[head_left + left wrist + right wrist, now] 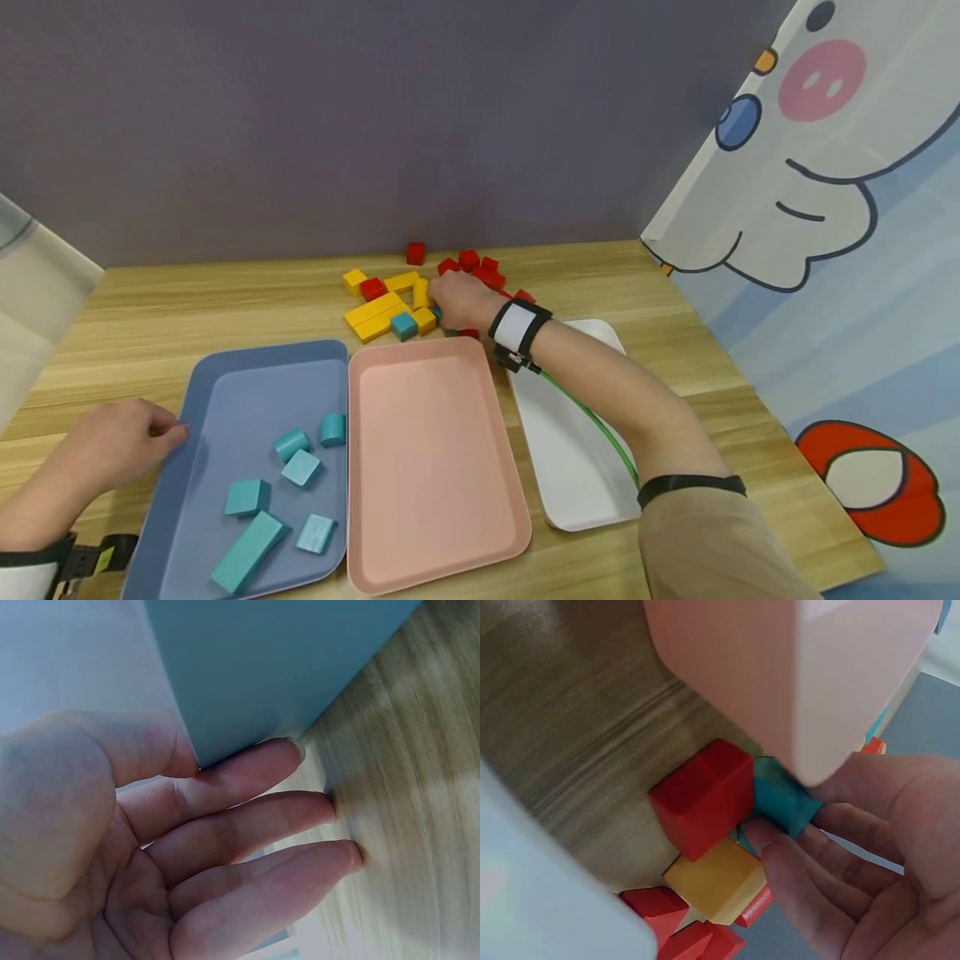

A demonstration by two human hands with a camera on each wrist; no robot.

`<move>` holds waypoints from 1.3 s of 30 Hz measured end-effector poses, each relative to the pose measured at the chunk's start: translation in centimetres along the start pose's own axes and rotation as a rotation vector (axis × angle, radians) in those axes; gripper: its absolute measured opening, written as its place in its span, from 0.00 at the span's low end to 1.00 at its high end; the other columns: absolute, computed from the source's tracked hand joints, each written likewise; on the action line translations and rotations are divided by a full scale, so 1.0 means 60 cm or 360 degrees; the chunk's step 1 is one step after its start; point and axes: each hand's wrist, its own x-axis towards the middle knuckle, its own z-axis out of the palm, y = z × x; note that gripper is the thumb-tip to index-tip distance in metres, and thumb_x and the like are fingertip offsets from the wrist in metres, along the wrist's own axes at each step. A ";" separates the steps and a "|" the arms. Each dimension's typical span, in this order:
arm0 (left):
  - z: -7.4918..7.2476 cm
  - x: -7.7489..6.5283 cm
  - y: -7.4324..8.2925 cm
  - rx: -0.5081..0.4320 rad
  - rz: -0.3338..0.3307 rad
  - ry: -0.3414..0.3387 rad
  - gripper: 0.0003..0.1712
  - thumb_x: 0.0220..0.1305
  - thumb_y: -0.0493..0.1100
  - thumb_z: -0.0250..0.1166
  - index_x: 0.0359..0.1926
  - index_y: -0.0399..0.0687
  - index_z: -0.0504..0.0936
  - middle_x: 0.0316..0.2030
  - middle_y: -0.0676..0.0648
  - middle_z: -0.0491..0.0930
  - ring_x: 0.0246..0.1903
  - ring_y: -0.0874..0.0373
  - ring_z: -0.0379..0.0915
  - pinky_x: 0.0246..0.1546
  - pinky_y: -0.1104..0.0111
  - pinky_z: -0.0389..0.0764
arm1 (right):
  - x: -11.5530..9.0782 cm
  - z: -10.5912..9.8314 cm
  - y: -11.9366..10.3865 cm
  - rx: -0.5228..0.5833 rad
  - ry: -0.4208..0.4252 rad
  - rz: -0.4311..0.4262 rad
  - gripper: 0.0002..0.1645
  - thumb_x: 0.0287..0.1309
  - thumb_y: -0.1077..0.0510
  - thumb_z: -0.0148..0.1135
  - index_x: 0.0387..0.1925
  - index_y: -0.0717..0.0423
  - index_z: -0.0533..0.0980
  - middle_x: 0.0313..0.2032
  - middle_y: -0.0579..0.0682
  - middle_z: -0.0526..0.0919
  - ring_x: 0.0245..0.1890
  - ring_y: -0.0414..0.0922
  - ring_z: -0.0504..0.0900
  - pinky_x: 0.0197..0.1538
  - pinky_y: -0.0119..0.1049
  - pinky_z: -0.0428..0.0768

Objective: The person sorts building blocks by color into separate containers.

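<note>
My left hand (123, 442) holds the left rim of the blue tray (247, 392). In the left wrist view the thumb and index finger (247, 769) pinch the tray's edge, the other fingers stretched below it. Several teal blocks (247, 554) lie in this tray. Beyond the pink tray (431, 450), my right hand (463, 300) reaches into the block pile. The right wrist view has its fingers and thumb around a teal block (776, 796), partly hidden by the pink tray's corner. A red block (705, 796) and a yellow block (716, 881) lie right beside it.
Yellow blocks (375, 315), another teal block (403, 326) and red blocks (468, 260) are scattered at the back of the wooden table. A white tray (577, 467) lies under my right forearm. Behind stands a grey panel (337, 133); a cartoon-printed curtain (862, 292) hangs at right.
</note>
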 end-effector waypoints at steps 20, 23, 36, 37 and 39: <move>-0.007 0.015 -0.011 0.0015 0.0011 0.0008 0.15 0.64 0.41 0.62 0.35 0.31 0.87 0.27 0.40 0.85 0.22 0.59 0.67 0.22 0.65 0.66 | -0.020 -0.078 -0.124 0.0038 0.0208 -0.0406 0.03 0.60 0.59 0.65 0.32 0.49 0.78 0.28 0.44 0.73 0.33 0.42 0.72 0.35 0.30 0.71; -0.007 0.015 -0.012 0.0011 0.0011 0.0020 0.15 0.64 0.41 0.62 0.35 0.31 0.87 0.26 0.42 0.84 0.21 0.59 0.66 0.22 0.65 0.66 | -0.024 -0.080 -0.177 0.0042 0.0199 -0.0559 0.03 0.61 0.61 0.63 0.33 0.49 0.79 0.28 0.43 0.74 0.33 0.40 0.72 0.35 0.28 0.70; -0.001 0.011 -0.009 -0.0015 -0.0002 0.0000 0.23 0.67 0.41 0.60 0.13 0.53 0.68 0.11 0.55 0.58 0.15 0.60 0.55 0.20 0.67 0.56 | -0.018 -0.034 -0.367 -0.0218 -0.0017 -0.0980 0.15 0.75 0.58 0.42 0.29 0.41 0.66 0.27 0.42 0.55 0.28 0.38 0.54 0.33 0.29 0.52; -0.002 0.012 -0.009 -0.0016 -0.0001 -0.0010 0.23 0.67 0.41 0.60 0.13 0.53 0.68 0.11 0.55 0.58 0.15 0.61 0.54 0.20 0.67 0.56 | -0.016 -0.030 -0.372 -0.0219 -0.0035 -0.0989 0.17 0.75 0.58 0.42 0.27 0.41 0.64 0.27 0.42 0.54 0.28 0.38 0.53 0.33 0.29 0.51; -0.004 0.013 -0.009 -0.0025 -0.0004 -0.0033 0.21 0.68 0.41 0.59 0.15 0.52 0.72 0.12 0.54 0.60 0.15 0.60 0.56 0.21 0.66 0.57 | -0.012 -0.022 -0.380 -0.0223 -0.0045 -0.1029 0.19 0.76 0.57 0.41 0.24 0.42 0.60 0.26 0.43 0.53 0.27 0.38 0.51 0.33 0.30 0.50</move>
